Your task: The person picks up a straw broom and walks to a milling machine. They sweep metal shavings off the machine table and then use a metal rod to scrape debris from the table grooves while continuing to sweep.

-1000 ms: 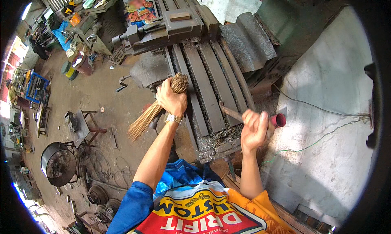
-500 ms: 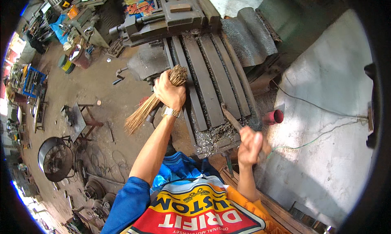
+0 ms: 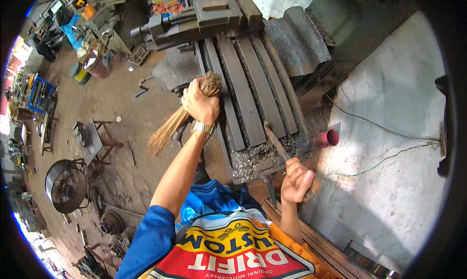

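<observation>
Fingers: left hand fisted on straw broom | right hand clenched on brush handle — slotted machine table, metal chips around

The slotted machine table lies open along its long bars; a vise blocks its far end, metal chips heap the near end, and a red cup stands, seemingly, just right.

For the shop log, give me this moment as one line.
left hand: grips straw broom beside slotted machine table | right hand: grips long-handled brush on chips
</observation>
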Demonstrator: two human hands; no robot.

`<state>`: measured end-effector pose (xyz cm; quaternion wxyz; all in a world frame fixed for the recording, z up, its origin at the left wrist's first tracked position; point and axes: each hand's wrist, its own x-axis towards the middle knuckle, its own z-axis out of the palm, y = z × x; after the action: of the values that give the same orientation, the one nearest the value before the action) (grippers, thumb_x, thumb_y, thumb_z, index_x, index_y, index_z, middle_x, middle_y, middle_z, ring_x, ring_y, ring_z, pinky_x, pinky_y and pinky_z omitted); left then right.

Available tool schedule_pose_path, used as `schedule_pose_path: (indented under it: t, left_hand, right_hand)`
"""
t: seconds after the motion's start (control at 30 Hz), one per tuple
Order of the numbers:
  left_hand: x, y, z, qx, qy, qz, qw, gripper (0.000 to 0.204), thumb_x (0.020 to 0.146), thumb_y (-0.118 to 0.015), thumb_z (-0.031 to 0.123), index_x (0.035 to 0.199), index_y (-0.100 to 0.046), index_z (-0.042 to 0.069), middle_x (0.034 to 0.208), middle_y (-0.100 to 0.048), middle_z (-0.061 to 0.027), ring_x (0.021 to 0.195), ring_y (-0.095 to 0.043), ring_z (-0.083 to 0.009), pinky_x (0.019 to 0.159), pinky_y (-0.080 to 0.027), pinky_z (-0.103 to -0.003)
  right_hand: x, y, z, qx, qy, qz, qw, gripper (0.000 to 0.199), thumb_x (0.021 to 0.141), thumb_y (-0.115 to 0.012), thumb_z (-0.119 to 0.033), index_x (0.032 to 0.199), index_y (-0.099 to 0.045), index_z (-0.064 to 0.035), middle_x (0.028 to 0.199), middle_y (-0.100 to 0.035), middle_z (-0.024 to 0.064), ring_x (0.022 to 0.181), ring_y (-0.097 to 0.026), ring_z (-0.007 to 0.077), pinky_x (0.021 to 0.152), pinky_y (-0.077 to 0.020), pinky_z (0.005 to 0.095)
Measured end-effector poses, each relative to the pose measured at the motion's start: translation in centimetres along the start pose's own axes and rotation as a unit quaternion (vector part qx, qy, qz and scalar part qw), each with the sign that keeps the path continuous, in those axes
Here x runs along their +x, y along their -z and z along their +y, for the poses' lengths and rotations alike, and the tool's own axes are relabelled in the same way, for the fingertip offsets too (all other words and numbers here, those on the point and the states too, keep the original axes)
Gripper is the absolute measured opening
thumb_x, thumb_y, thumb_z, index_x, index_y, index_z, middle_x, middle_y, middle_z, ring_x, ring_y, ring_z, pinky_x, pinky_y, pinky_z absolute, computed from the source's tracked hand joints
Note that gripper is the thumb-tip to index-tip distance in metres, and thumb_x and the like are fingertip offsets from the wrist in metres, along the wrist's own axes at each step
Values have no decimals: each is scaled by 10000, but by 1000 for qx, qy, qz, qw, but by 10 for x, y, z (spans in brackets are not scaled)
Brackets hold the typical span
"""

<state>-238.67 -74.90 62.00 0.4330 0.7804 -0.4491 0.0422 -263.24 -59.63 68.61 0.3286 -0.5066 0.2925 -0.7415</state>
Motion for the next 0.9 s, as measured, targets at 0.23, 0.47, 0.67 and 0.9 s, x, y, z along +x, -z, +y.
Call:
schedule_pose_path:
  t: [0.23, 0.47, 0.67, 0.9]
  left_hand:
    - [0, 3, 2, -2, -3, 9, 1000, 379, 675, -695, 77, 1052, -670, 108, 1013, -694, -70, 975, -607, -328, 888, -440, -442]
    - [-2, 1, 1, 7, 19, -9, 1000, 329, 765, -750, 178, 1082, -669, 138, 1020, -698, -106, 1022, -604, -363, 899, -457, -475]
    - [-1, 1, 2, 33, 12, 12, 999, 352, 744, -702, 113, 1094, -658, 112, 997, -691, -111, 1017, -596, -379, 905, -456, -475]
    - [2, 3, 3, 4, -2, 11, 1000, 312, 729, -707, 112, 1040, -673, 124, 986, -693, -84, 996, -606, -347, 879, -452, -456]
  right_hand:
    - [53, -19, 5, 113, -35, -5, 993, 518, 1105, -330, -227, 603, -214, -172, 495, -203, -15, 473, -167, 131, 574, -286, 343]
    - [30, -26, 40, 71, -31, 63, 995, 512, 1098, -346, -193, 601, -225, -163, 506, -225, -11, 506, -251, 139, 619, -340, 377]
    - [-9, -4, 0, -40, -3, -32, 999, 488, 1005, -457, -143, 532, -366, -66, 514, -400, 43, 468, -388, 185, 585, -422, 401]
    - [39, -20, -6, 65, -23, -59, 996, 512, 1084, -343, -222, 585, -239, -169, 512, -235, -17, 490, -243, 138, 576, -298, 357]
